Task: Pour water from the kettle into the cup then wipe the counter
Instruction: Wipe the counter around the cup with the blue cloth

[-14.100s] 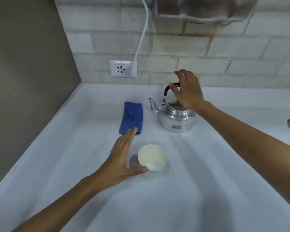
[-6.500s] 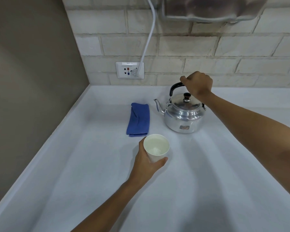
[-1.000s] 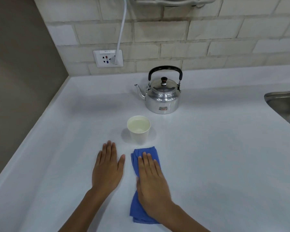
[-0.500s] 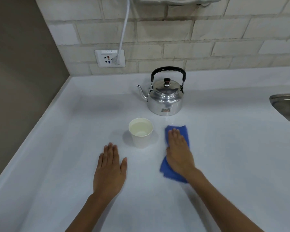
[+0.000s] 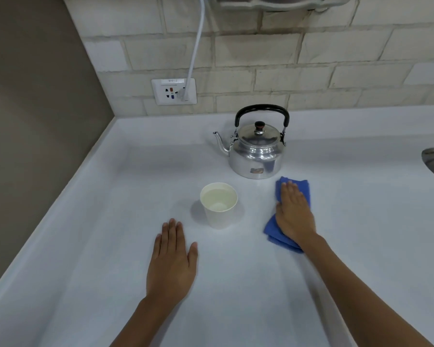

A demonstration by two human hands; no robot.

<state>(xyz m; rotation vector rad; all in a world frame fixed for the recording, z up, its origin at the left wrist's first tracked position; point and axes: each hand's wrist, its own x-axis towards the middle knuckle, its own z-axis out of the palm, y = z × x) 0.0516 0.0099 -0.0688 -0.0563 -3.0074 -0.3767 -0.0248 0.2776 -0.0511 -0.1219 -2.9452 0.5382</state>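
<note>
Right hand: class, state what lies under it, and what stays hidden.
Under the right hand lies a folded blue cloth, flat on the white counter. The cloth's middle and the counter beneath are covered.

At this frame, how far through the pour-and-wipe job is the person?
Pouring looks done: the cup holds water and the kettle stands upright on the counter, untouched. Wiping is in hand: the right hand presses flat on the blue cloth beside the kettle; the left hand rests flat. Left: the remaining counter.

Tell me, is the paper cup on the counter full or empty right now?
Partly full. The cup stands upright, and clear water shows inside below its rim, with the bottom visible through it.
</note>
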